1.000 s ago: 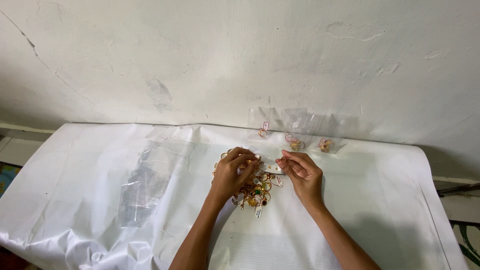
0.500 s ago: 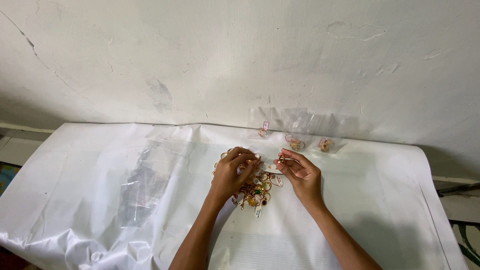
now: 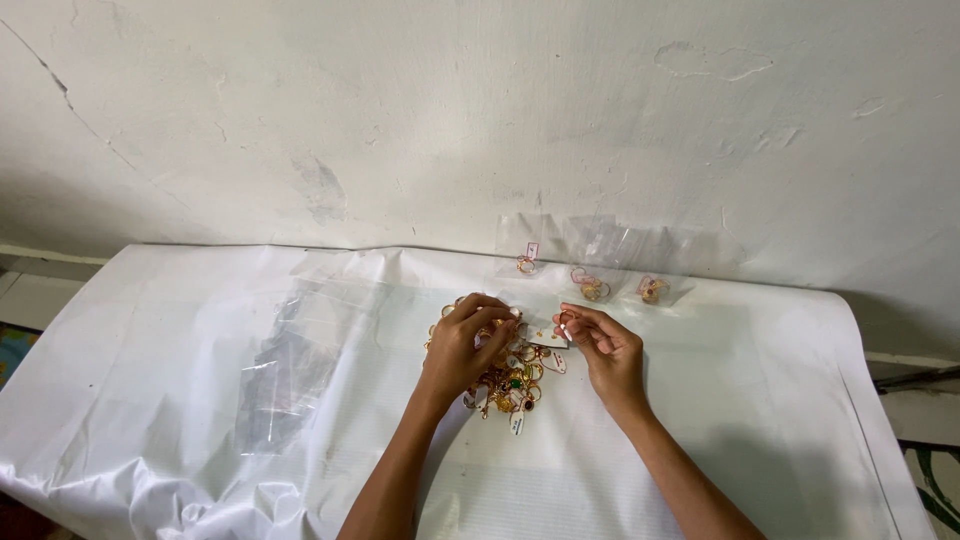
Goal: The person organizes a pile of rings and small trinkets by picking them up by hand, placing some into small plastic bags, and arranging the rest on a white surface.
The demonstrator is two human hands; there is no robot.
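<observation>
Head view looks down on a bench (image 3: 720, 470) draped in a white plastic sheet (image 3: 150, 400), which is creased and bunches into folds at the near left corner. Behind it rises a rough, whitewashed wall (image 3: 400, 100) with a thin crack running down at the far left and patchy stains higher up. At the far left edge a strip of pale floor shows beside the bench.

On the left half of the sheet lies a loose stack of clear plastic bags (image 3: 290, 365), flat and well apart from the hands. Near the middle sits a pile of gold-coloured rings (image 3: 515, 380), some with green or red stones and small white tags. The left hand (image 3: 468, 345) rests on the left part of this pile, its fingers (image 3: 495, 318) curled down onto the rings; whether they actually pinch one I cannot tell. Just beside it, the right hand (image 3: 605, 350) hovers over the pile's right edge, its fingers (image 3: 575, 322) pinched on a single ring (image 3: 566, 318) with a white tag (image 3: 548, 340) hanging below.

Farther back, against the wall, three small clear packets (image 3: 590, 285) stand in a row, each holding a ring, apart from the pile. At the far right edge, dark objects sit beyond the bench, too cut off to identify.
</observation>
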